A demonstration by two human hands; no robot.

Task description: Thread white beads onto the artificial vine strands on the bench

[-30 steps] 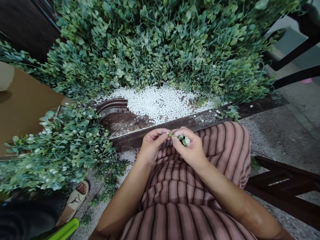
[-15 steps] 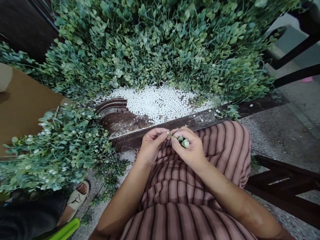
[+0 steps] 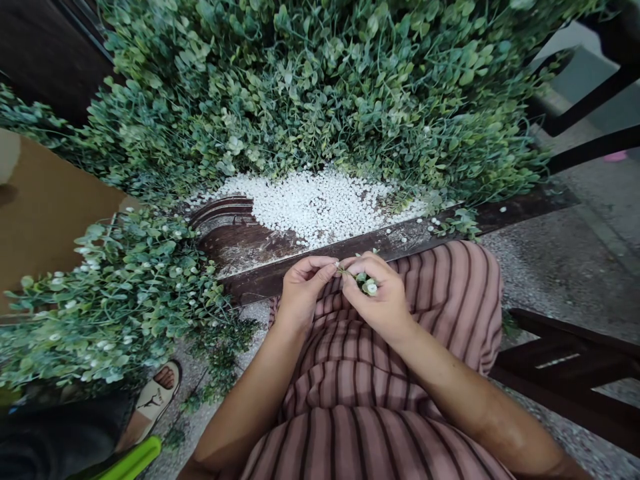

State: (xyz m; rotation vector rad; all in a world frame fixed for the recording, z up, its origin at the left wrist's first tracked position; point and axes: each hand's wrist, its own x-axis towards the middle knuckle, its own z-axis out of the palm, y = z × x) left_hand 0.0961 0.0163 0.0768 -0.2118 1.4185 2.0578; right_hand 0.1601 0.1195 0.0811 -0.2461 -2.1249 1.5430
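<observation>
Above my striped lap, my right hand (image 3: 379,293) is closed around a small artificial leaf sprig (image 3: 363,278), with green leaves and a white bead showing between its fingers. My left hand (image 3: 306,288) pinches a tiny white bead (image 3: 337,265) at the tip of the sprig's stem, thumb against forefinger. The fingertips of both hands nearly meet there. Just beyond them, a heap of small white beads (image 3: 320,207) is spread over a dark carved wooden surface (image 3: 245,250).
A thick mass of artificial greenery (image 3: 320,93) covers the far side. More sprigs with white beads (image 3: 115,300) are piled at left, beside a brown board (image 3: 50,220). Another person's sandalled foot (image 3: 159,395) is at lower left, near a bright green edge (image 3: 133,460). Dark wooden furniture (image 3: 565,367) stands at right.
Both hands hold almost the same pose over the lap. Only a very slight shift of the view and fingers shows.
</observation>
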